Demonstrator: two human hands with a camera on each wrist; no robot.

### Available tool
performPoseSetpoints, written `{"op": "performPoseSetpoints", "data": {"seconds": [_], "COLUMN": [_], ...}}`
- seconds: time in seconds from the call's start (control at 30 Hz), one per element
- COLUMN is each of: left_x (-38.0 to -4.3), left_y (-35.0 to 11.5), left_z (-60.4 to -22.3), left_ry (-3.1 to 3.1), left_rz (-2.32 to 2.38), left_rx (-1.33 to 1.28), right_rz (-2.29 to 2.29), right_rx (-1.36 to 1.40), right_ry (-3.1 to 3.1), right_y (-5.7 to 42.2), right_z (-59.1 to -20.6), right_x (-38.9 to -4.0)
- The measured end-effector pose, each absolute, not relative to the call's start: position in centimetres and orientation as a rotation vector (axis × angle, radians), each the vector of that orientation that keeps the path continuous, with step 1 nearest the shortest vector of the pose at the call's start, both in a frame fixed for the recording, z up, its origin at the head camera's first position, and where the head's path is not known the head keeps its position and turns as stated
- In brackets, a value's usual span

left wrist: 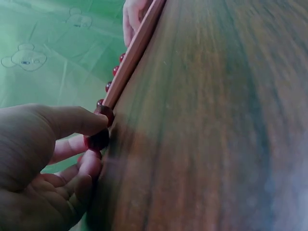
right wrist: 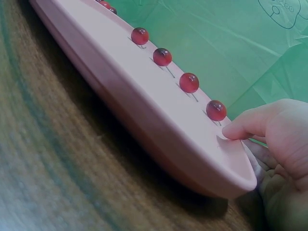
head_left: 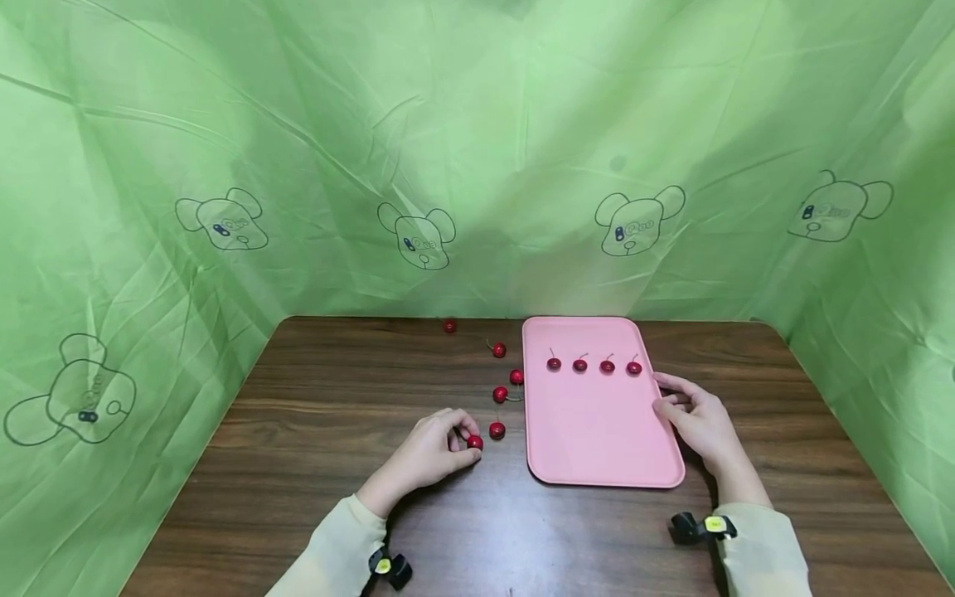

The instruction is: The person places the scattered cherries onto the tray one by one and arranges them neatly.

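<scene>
In the head view, my left hand (head_left: 429, 452) pinches a red cherry (head_left: 474, 443) between thumb and fingers, low over the table left of the pink tray. The left wrist view shows this cherry (left wrist: 97, 140) at the thumb tip, partly covered by the fingers. My right hand (head_left: 701, 419) grips the right rim of the pink tray (head_left: 597, 439); its thumb (right wrist: 236, 130) lies over the inside edge, the other fingers outside it. Several cherries with stems stand in a row across the tray's upper part, the rightmost cherry (right wrist: 216, 110) close to my right thumb.
Several loose cherries lie left of the tray, from one cherry (head_left: 496, 430) beside my left hand to another cherry (head_left: 450, 327) at the table's back edge. Green cloth (head_left: 515, 166) hangs around the back and sides of the brown wooden table (head_left: 313, 414).
</scene>
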State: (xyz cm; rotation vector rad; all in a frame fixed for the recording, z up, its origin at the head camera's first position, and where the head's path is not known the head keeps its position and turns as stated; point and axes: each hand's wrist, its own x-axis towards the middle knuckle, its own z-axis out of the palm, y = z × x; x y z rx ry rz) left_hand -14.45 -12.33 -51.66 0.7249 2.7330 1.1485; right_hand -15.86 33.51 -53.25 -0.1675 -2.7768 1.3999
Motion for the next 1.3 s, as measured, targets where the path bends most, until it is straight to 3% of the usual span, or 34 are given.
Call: {"op": "performPoseSetpoints", "data": {"seconds": [1.3], "left_x": [-14.2], "left_y": [-12.4], "left_z": [-50.3], "left_ry": [2.644], "left_rz": [1.363], "left_rx": [0.647], "right_rz": [1.452], "right_rx": [-0.166], "right_ry": [-2.758], "right_y": [33.4], "right_z": [-53.0], "right_x": [-15.7]}}
